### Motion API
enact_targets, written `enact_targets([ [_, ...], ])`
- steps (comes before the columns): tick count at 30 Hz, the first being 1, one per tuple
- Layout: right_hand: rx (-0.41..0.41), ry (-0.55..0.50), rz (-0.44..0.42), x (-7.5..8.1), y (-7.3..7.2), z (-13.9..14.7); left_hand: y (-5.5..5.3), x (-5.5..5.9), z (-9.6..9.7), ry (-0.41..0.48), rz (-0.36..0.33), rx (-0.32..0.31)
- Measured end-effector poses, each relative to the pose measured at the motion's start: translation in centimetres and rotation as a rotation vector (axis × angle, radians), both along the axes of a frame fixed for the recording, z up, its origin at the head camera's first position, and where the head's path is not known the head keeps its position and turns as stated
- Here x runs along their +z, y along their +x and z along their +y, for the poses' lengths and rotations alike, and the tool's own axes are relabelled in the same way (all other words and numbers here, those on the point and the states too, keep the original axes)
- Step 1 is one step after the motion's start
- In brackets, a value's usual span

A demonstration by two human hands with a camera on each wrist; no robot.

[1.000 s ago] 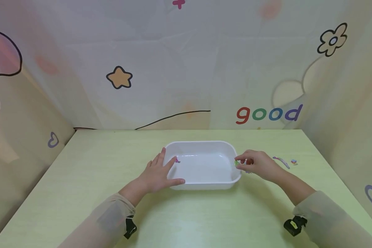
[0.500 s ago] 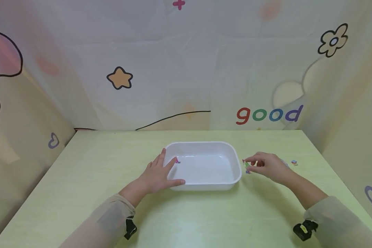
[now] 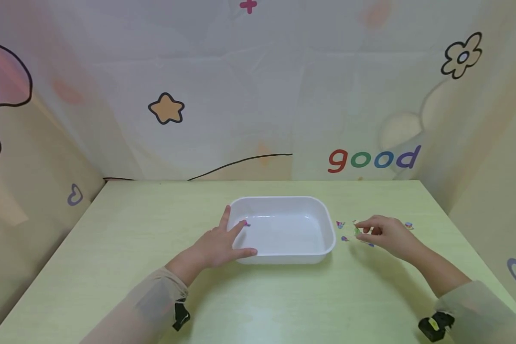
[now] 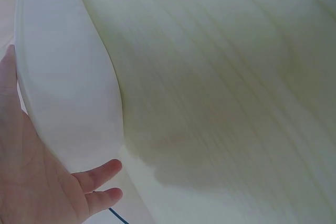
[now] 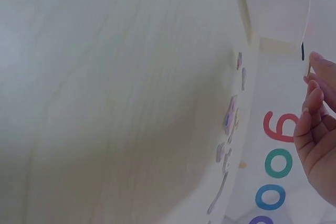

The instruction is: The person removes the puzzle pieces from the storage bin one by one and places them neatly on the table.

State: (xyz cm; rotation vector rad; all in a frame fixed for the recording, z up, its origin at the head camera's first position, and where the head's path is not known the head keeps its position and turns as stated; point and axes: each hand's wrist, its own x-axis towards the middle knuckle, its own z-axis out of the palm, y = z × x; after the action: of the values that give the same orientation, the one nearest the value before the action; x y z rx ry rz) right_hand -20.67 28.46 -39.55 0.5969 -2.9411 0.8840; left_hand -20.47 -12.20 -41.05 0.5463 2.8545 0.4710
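A white plastic basin (image 3: pixel 282 229) stands on the table, a small pink piece (image 3: pixel 247 223) showing inside it beside my left index fingertip. My left hand (image 3: pixel 215 246) rests on the basin's left end with its fingers spread and the thumb along the near rim. To the right of the basin, my right hand (image 3: pixel 389 235) pinches a small green piece (image 3: pixel 357 231) between thumb and fingertips. That piece looks thin and edge-on in the right wrist view; its kind is too small to tell. Small colourful flat pieces (image 3: pixel 340 224) lie on the table about this hand.
A purple-and-pink piece (image 3: pixel 345 239) lies near the basin's right side. Another colourful piece (image 3: pixel 408 225) lies beyond the right hand. A printed cloth backdrop (image 3: pixel 258 119) encloses the back and sides of the pale table (image 3: pixel 284 301).
My right hand has moved right, away from the basin's rim, with the green piece in its fingertips. Pieces near the rim have come into view. The left hand stays on the basin.
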Motion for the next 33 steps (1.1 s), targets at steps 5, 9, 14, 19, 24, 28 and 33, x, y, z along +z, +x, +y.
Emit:
enact_targets([
  [5,-0.04,0.017,-0.027,-0.5,0.1,1.0,-0.1,-0.1,0.0,-0.002,-0.01,-0.002],
  [9,-0.056,0.027,-0.043,-0.7,0.2,1.7,-0.1,-0.1,0.0,-0.006,-0.009,0.0],
  [14,-0.064,0.038,-0.044,-1.0,0.2,2.4,-0.1,0.0,0.0,-0.013,-0.011,0.009],
  [19,-0.078,0.052,-0.056,-1.2,0.3,3.0,0.0,0.1,0.0,-0.002,-0.027,0.014],
  [24,-0.097,0.073,-0.041,-1.5,0.4,3.9,0.0,0.0,0.0,-0.002,-0.025,0.014],
  [28,-0.111,0.086,-0.043,-2.0,0.4,4.7,0.0,0.0,0.0,0.004,-0.031,0.013],
  [33,-0.13,0.104,-0.04,-2.4,0.4,5.7,0.1,0.1,0.0,0.006,-0.032,0.011],
])
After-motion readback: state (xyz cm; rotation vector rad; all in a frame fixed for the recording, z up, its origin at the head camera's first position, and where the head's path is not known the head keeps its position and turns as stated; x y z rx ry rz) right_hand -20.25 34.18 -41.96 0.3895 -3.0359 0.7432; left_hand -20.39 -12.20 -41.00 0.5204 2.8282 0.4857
